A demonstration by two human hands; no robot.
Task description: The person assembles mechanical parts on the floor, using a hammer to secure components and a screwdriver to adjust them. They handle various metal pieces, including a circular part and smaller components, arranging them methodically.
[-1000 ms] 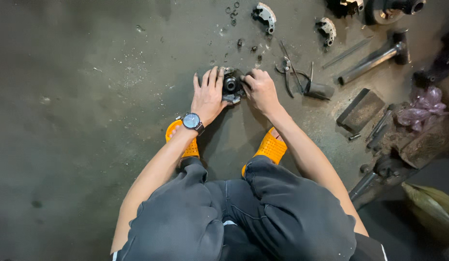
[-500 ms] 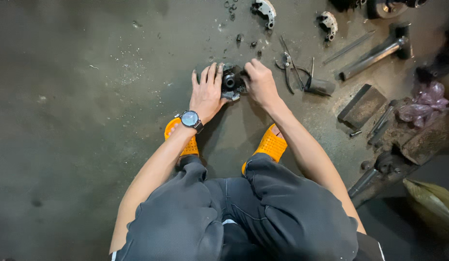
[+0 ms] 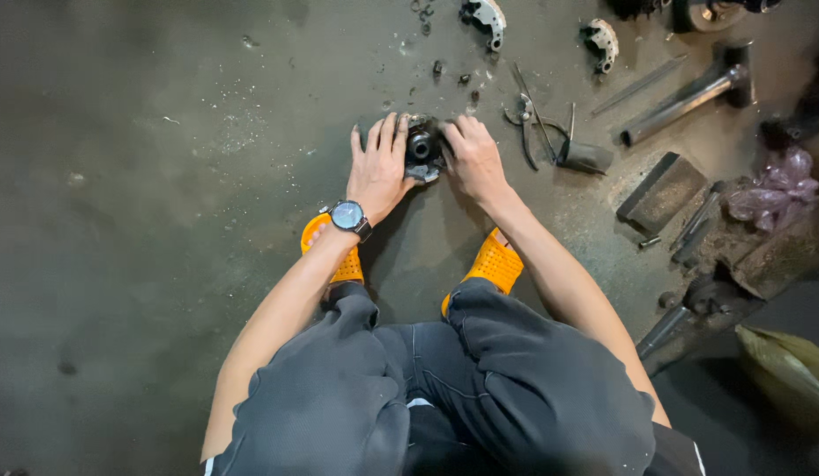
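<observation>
Head view, looking straight down past bent knees in dark trousers point(image 3: 444, 397) to a stained concrete floor point(image 3: 163, 220). Near the upper middle of the floor, a small dark round metal part point(image 3: 421, 148) with a hole in its centre, resting on the concrete and pressed between both hands. Left hand point(image 3: 378, 172) against the part's left side, palm down, fingers stretched forward and loosely spread, thumb at the part's near edge; a wristwatch point(image 3: 348, 215) with a pale dial on that wrist. Right hand point(image 3: 474, 159) curled over the part's right side, fingers bent around its top edge, so grasping it rather than lying slack. Two orange perforated sandals point(image 3: 493, 263) planted just behind the hands, one under each forearm. To the right of the part, near but apart, a pair of pliers point(image 3: 526, 115) lying flat, and beside them a small dark metal cup-shaped piece point(image 3: 585, 157). Farther toward the right edge of the floor, a long steel bar with a socket-like head point(image 3: 687, 92), a flat dark wedge-shaped block point(image 3: 660, 189), and a crumpled purple plastic bag point(image 3: 773, 189). Along the top edge, two curved pale metal shoe-shaped pieces point(image 3: 487, 18) and a scatter of small nuts and bits point(image 3: 437, 69). At the lower right corner, a yellowish-green sack point(image 3: 784, 366), partly cut off.
</observation>
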